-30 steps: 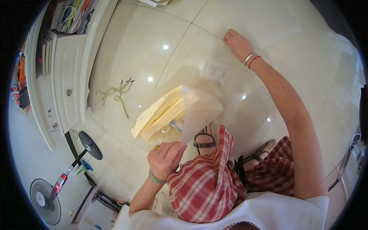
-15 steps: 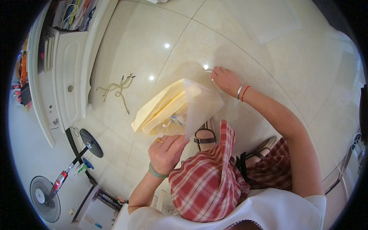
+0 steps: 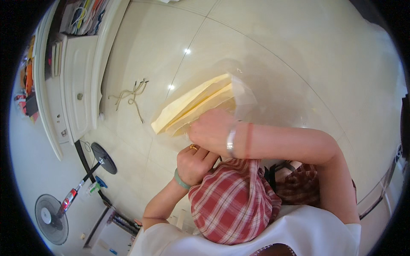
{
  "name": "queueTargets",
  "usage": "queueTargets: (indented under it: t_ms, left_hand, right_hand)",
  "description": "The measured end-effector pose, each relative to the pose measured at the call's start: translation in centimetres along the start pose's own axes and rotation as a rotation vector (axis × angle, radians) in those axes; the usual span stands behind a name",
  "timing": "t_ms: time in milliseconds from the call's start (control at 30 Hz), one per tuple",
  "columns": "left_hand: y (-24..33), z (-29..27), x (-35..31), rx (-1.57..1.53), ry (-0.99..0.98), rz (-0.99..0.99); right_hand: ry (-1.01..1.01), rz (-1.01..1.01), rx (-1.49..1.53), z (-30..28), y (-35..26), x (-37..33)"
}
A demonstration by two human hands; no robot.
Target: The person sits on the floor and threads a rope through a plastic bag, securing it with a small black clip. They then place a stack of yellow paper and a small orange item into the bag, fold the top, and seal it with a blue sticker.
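Note:
A pale yellow, pleated paper-like bag with a translucent whitish side lies open above the floor in front of me. My left hand, wearing a gold ring and a green bangle, is closed at the bag's near edge; the pinched edge itself is mostly covered. Reaching across from the right, my right hand, with a silver bangle and a red string, lies over the bag's mouth just above my left hand. It is smeared and its fingertips are hidden. The small clear plastic items inside are covered now.
A tan cord lies loose on the tiled floor to the left. Beyond it stands a white cabinet with books and papers. An electric fan is at the lower left. My knee in red plaid cloth rises close below my hands.
My right hand has let go of the small thing at the bag's far right and swung left over the opening. The bag has shifted slightly up and right; my left hand moved a little right.

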State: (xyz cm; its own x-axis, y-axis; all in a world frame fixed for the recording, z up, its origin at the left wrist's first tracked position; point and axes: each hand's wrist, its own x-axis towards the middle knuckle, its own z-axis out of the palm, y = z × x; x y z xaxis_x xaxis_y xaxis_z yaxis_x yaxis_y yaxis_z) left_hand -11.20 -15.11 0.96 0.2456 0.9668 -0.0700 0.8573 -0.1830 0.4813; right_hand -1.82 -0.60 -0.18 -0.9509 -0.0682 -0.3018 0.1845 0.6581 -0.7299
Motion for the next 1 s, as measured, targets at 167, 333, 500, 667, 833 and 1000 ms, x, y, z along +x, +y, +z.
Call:
queueTargets:
  t_ms: [167,333,500,667,833,1000]
  left_hand:
    - [0.5,0.8,-0.4,0.021,-0.001,0.011]
    - [-0.1,0.7,-0.9,0.063,0.059,0.017]
    - [-0.9,-0.1,-0.1,0.126,0.089,0.009]
    - [-1.0,-0.8,0.9,0.162,0.071,-0.001]
    - [-3.9,-2.6,-0.8,0.287,0.34,-0.121]
    - [-3.0,0.5,-1.0,0.259,0.224,-0.189]
  right_hand:
    - [-0.053,0.135,-0.059,5.1,0.7,2.4]
    - [0.118,-0.03,0.171,3.3,0.2,-1.5]
    - [0.219,-0.079,0.063,0.3,0.4,-4.2]
    - [0.67,-0.09,0.416,0.2,4.4,-6.9]
    - [1.121,0.347,0.803,2.3,15.6,-8.9]
    - [0.747,0.562,0.325,10.8,19.2,-4.6]
